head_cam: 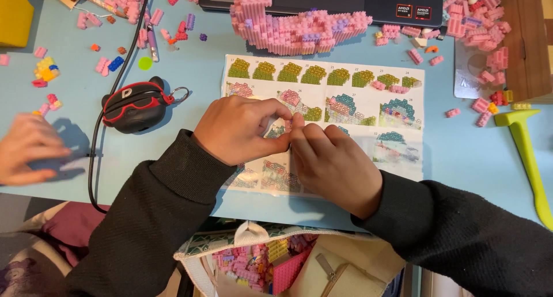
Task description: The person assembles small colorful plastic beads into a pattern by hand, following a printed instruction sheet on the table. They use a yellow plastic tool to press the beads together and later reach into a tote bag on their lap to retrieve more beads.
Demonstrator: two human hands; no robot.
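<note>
1. At the far left edge another person's hand (pixel 26 150) rests on the blue table (pixel 472 159), close to scattered pink bricks (pixel 43 104); it is not the wearer's.
2. Right of it, a black and red earbud case (pixel 136 106) lies beside a black cable (pixel 92 153) that runs toward the near edge.
3. The left hand (pixel 236 129) is curled over the instruction sheet (pixel 368 101), thumb and forefinger pinched together at the tips.
4. The right hand (pixel 334 162) meets it fingertip to fingertip. Between them sits a small pink brick piece (pixel 287 125), mostly hidden, so I cannot tell which hand bears most of the grip.
5. Beyond the sheet stands the large pink brick model (pixel 299 23), in front of a dark laptop (pixel 368 3).
6. At the right, a loose pile of pink bricks (pixel 481 21) and a lime green tool (pixel 527 153).
7. Risk, as I judge it: the piece is tiny and pinched only at the fingertips, so uneven pressure could flick it out. It might drop off the near edge into the open bag (pixel 253 262) below, and be lost among the bricks there.
</note>
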